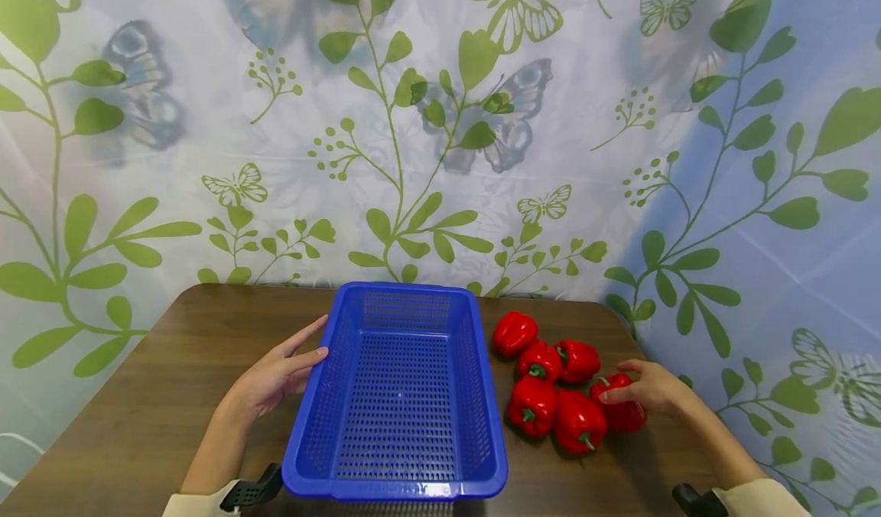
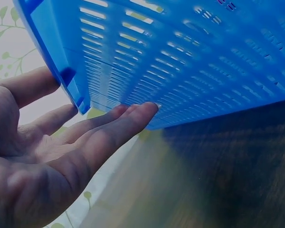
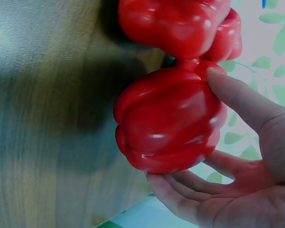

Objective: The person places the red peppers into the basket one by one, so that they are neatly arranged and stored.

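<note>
A blue plastic basket (image 1: 395, 406) with slotted walls stands on the table, its inside bare. At its left side is my left hand (image 1: 277, 375), fingers fairly straight; in the left wrist view, fingertips (image 2: 149, 108) lie right at the slotted outer wall and the thumb is by the rim. My right hand (image 1: 650, 387) holds the rightmost red bell pepper (image 1: 628, 417). The right wrist view has the thumb (image 3: 228, 90) on one side of that pepper (image 3: 171, 123) and the other fingers at the opposite side.
Several more red bell peppers (image 1: 580, 421) lie bunched between the basket and my right hand, some touching each other. The brown wooden table (image 1: 172, 379) ends at a curtain (image 1: 413, 134) printed with green leaves and butterflies, behind and to the right.
</note>
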{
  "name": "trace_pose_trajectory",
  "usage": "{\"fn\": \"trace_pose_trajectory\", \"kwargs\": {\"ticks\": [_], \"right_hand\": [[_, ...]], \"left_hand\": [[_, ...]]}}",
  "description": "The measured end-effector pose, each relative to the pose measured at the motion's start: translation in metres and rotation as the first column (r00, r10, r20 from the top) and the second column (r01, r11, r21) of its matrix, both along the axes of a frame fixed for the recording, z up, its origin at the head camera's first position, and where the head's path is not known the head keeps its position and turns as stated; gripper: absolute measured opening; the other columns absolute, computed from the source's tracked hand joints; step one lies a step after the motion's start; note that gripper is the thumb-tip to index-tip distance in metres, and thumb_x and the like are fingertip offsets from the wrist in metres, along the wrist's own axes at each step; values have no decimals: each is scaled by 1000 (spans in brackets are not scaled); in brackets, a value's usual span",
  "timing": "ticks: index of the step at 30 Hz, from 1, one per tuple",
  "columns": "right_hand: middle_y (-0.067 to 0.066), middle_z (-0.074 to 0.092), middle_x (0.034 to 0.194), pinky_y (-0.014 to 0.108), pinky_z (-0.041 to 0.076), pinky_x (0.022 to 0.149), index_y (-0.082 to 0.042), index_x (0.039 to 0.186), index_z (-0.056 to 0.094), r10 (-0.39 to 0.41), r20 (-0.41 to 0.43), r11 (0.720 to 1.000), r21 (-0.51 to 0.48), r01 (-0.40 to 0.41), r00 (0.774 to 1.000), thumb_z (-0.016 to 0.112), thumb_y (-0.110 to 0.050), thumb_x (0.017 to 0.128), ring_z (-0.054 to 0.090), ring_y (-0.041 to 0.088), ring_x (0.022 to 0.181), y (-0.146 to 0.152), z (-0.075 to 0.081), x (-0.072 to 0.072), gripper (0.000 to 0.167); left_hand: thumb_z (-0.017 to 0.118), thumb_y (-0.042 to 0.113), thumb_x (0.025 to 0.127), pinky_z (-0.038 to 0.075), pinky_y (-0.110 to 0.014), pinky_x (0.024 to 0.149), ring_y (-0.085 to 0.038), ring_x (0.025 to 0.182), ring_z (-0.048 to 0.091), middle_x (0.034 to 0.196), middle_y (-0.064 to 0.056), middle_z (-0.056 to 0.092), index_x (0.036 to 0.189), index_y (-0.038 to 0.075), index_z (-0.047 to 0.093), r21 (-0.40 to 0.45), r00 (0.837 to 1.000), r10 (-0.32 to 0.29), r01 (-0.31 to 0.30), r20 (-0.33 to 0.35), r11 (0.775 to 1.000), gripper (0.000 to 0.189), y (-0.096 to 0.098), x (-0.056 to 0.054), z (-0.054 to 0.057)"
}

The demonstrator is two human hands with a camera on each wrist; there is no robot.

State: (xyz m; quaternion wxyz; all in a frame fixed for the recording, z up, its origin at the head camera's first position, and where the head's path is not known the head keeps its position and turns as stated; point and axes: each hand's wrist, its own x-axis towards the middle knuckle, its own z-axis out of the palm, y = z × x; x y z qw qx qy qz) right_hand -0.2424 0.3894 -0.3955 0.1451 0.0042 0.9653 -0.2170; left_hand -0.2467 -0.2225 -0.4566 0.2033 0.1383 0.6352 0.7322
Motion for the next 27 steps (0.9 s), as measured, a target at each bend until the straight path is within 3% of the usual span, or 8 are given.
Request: {"fn": "trace_pose_trajectory", "kwargs": {"ticks": [15, 27], "right_hand": [[41, 49, 140, 59, 53, 90, 9, 146, 42, 24, -83, 999, -30, -27, 996, 84, -41, 80, 51, 56, 124, -15, 35, 3, 93], [30, 66, 121, 37, 55, 72, 5, 145, 46, 14, -167, 999, -40, -21, 986, 85, -40, 79, 67, 31, 99, -41, 53, -1, 89]], "left_hand": [[49, 18, 108, 58, -44, 96, -37, 125, 64, 142, -22, 59, 165, 23, 7, -15, 1000, 6, -6, -17, 1000, 71, 0, 1, 1], [51, 18, 107, 59, -45, 93, -37, 119, 67, 137, -21, 63, 165, 21, 8, -13, 1000, 27, -27, -9, 1000, 72, 2, 2, 1]]}}
